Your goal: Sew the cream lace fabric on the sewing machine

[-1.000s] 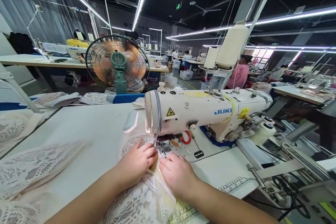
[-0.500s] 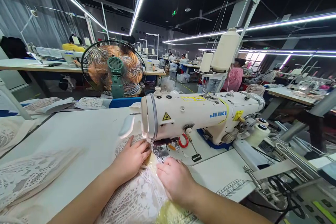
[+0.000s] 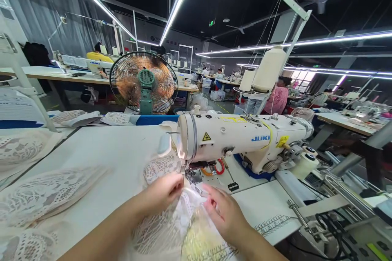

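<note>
We see white lace at the tabletop's near edge, under the needle of the machine (labelled JUKI). Our left hand pinches its edge, fingers closed; our right hand rests open beside it. We judge it light, soft, snag-prone: best gripped at the edges.

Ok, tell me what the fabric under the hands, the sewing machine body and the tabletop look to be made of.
The fabric: sheer white lace, shown by its openwork floral pattern and see-through folds. The sewing machine body: probably painted metal, with a smooth, glossy cream finish carrying stickers. The tabletop: likely laminate board, flat matte white with a printed ruler near its front edge.
</note>
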A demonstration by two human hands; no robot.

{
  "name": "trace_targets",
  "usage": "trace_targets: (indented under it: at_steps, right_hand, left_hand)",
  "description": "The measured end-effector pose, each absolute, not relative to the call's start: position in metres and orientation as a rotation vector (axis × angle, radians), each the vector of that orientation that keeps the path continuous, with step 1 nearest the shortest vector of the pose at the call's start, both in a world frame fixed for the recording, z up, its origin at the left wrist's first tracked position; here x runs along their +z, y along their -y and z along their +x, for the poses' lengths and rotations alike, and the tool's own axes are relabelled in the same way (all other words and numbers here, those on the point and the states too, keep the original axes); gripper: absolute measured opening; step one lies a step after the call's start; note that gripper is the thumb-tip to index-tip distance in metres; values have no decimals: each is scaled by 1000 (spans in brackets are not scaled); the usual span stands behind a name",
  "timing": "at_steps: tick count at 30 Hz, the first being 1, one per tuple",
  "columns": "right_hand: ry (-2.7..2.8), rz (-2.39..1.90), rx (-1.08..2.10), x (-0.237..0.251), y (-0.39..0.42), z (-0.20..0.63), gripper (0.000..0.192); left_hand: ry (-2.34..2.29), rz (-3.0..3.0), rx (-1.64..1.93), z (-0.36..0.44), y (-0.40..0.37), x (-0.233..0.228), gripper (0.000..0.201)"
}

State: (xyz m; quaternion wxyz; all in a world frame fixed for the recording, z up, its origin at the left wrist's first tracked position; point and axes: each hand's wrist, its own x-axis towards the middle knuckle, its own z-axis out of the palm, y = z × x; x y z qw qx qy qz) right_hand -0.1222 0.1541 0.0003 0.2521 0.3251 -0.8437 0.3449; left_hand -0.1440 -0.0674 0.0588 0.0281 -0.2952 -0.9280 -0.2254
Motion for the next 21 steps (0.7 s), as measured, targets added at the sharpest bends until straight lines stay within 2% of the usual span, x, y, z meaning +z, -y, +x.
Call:
trace_targets:
  at_steps: [2,4,6,9,10,12,14,16,18,21]
  right_hand:
    - [2405,1050,1062,-4,-147,-108,53]
    - [2430,1246,1177,-7,-135,-97,65]
    - [2452,1260,1231,-7,-121,-92,61]
    - [2558,981,1208,-1,-107,-96,21]
    - [2586,891,1169,1,-106,-99,15]
    - [2614,791,1067,2,-108,-105,18]
    - [2613,775,940,1,-113,-110,17]
    - [2604,809,816,-1,-117,-113,15]
    - [2599,844,698,-4,-121,-114,14]
    - [2587,852,560,-5,-123,-116,12]
  left_hand:
    - [2779,-824,-1140,-148,75,61,19]
    - [2691,-739,-1431,-151,79,63,25]
    - [2654,-675,-1485,-154,80,62,23]
    - [2669,-633,-1285,-153,79,58,8]
    - [2685,-619,-1195,-152,79,57,2]
    - [2807,-593,-853,-147,76,57,16]
    - [2972,-571,-310,-140,71,58,34]
    - [3053,-556,122,-135,65,61,41]
    - [3077,-543,224,-132,59,62,40]
    - [3084,-500,174,-133,52,60,34]
